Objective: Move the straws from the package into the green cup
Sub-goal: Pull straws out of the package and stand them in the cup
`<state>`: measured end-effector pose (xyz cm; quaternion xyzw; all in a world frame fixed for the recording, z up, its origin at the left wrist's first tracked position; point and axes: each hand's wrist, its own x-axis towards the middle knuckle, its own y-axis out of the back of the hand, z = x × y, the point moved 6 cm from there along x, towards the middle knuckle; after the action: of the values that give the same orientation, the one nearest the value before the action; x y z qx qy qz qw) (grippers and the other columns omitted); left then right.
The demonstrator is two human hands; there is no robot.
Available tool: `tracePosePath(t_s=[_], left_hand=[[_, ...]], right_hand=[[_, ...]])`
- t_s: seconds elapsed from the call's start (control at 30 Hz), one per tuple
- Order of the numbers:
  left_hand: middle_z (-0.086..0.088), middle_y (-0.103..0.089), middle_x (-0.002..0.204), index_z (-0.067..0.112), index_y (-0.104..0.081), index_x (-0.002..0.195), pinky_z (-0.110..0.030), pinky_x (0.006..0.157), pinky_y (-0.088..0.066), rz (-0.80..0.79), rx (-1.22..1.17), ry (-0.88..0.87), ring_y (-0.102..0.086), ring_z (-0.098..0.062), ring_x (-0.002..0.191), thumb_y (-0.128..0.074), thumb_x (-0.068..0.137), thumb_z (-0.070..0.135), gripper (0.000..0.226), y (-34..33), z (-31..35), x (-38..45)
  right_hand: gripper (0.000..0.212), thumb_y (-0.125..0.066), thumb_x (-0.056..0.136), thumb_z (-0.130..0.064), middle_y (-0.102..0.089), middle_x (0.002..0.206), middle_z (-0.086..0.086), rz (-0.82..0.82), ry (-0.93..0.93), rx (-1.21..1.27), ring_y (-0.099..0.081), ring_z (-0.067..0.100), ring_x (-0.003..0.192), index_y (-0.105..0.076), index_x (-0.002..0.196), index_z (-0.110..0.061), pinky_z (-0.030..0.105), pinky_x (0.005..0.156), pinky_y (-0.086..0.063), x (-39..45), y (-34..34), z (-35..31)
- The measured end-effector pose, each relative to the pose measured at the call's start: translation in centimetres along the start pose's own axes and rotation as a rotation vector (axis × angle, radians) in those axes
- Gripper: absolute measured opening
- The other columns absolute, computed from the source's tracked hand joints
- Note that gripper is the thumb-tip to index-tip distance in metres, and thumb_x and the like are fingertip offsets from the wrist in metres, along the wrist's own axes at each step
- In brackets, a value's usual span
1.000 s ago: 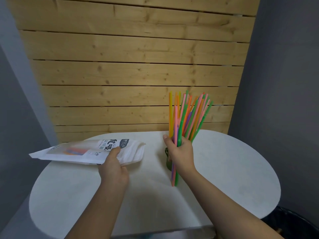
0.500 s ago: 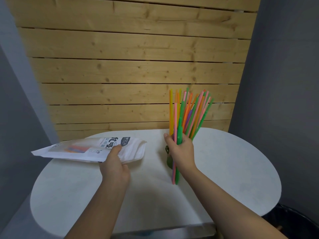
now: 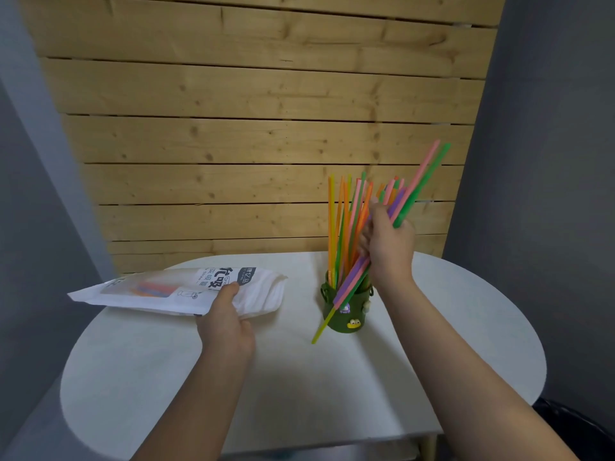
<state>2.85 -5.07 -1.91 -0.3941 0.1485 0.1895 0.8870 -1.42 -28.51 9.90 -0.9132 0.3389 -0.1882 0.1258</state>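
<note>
A small green cup with little figures stuck on it stands on the white table, right of centre. Several coloured straws stand upright in it. My right hand is raised above the cup and grips a tilted bunch of straws; their lower ends hang in front of the cup, outside it. A yellow-green straw leans down past the cup to the table. My left hand holds the white straw package, which lies flat at the left with a few straws showing inside.
A wooden plank wall stands right behind the table. Grey walls close in on both sides. A dark bin sits on the floor at the lower right, past the table's rounded edge.
My right hand has risen from in front of the cup to above it. Part of the bunch now stands in the cup, and the cup is uncovered. The left hand and package kept still.
</note>
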Motion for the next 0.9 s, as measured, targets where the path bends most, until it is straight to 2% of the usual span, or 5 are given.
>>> tracePosePath(t_s=[0.27,0.37,0.7,0.8,0.9], left_hand=[[-0.001,-0.066,0.13,0.012,-0.057,0.135,-0.035,0.105,-0.049,-0.006,-0.003,0.019,-0.064,-0.018,0.118,-0.067,0.084,0.004,0.053,0.0,-0.4,0.6],[-0.004,-0.066,0.131,0.008,-0.057,0.134,-0.036,0.104,-0.05,0.001,-0.009,0.013,-0.064,-0.02,0.118,-0.067,0.084,0.001,0.052,-0.2,-0.4,0.7],[-0.006,-0.064,0.133,0.007,-0.054,0.137,-0.029,0.088,-0.052,-0.025,-0.042,0.03,-0.063,-0.021,0.12,-0.063,0.086,-0.003,0.052,-0.4,-0.5,0.3],[-0.006,-0.064,0.133,0.007,-0.055,0.136,-0.03,0.09,-0.052,-0.026,-0.041,0.03,-0.063,-0.021,0.12,-0.064,0.085,-0.003,0.052,-0.3,-0.6,0.2],[-0.006,-0.065,0.132,0.006,-0.055,0.136,-0.029,0.09,-0.052,-0.019,-0.047,0.026,-0.063,-0.021,0.119,-0.064,0.086,-0.002,0.051,-0.2,-0.2,0.4]], right_hand=[[0.039,-0.054,0.093,-0.026,-0.029,0.046,-0.002,0.065,0.012,0.156,-0.027,0.009,0.035,-0.036,0.059,-0.019,0.02,0.036,-0.024,1.3,0.3,-2.6],[0.039,-0.054,0.093,-0.026,-0.03,0.042,-0.005,0.056,0.017,0.149,-0.027,0.007,0.033,-0.036,0.059,-0.02,0.019,0.035,-0.024,1.1,-0.1,-2.3],[0.042,-0.052,0.095,-0.025,-0.025,0.042,-0.005,-0.063,0.057,0.07,-0.024,0.009,0.033,-0.03,0.059,-0.021,0.016,0.035,-0.023,-0.3,-2.6,-2.8],[0.044,-0.056,0.092,-0.028,-0.029,0.041,-0.004,-0.085,0.065,-0.077,-0.029,0.014,0.035,-0.032,0.055,-0.022,0.021,0.039,-0.027,-1.2,-3.5,0.0],[0.044,-0.058,0.083,-0.042,-0.036,0.05,0.011,-0.188,0.08,-0.325,-0.038,0.021,0.047,-0.038,0.054,-0.015,0.035,0.049,-0.033,-3.1,-4.5,3.8]])
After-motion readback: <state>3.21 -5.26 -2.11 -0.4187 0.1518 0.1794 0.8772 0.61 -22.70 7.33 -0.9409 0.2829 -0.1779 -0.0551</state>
